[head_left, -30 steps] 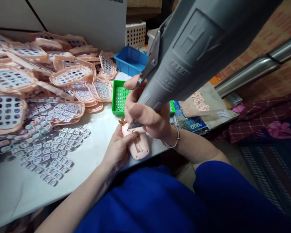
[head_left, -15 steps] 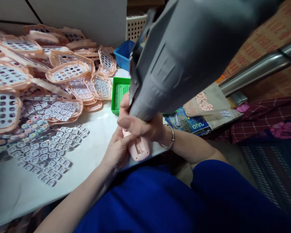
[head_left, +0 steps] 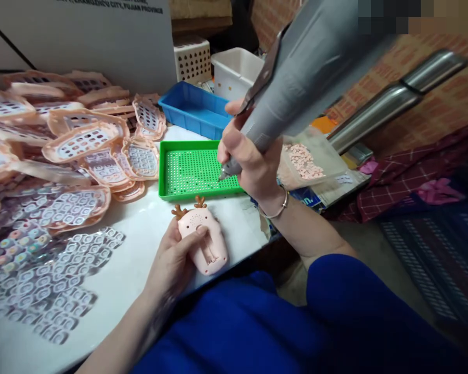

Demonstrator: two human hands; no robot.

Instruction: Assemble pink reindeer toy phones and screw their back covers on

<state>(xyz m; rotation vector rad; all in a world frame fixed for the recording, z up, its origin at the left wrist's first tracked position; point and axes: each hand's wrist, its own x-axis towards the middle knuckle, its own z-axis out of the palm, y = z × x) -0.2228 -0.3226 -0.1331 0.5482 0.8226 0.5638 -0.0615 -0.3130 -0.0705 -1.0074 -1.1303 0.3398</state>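
Left hand (head_left: pixel 171 259): closed round the pink toy (head_left: pixel 217 241), thumb laid over the upper end of its slot
Toy: at the near edge of the worktop (head_left: pixel 136 223), back face up to me, brown antlers (head_left: pixel 200 203) pointing away from the person
Right hand (head_left: pixel 253 163): wrapped firmly round the grey driver (head_left: pixel 288 98), a bracelet (head_left: pixel 283 203) at the wrist
Driver: slanting up to the right, its tip showing against the green tray (head_left: pixel 191 169), apart from the toy
Tray: just beyond the toy, blue bin (head_left: pixel 191 122) behind it
Left side: heaped pink shells (head_left: pixel 80 143), keypads (head_left: pixel 42 280) spread in front
Right side: clear box (head_left: pixel 329 153) with small pink bits (head_left: pixel 304 161)
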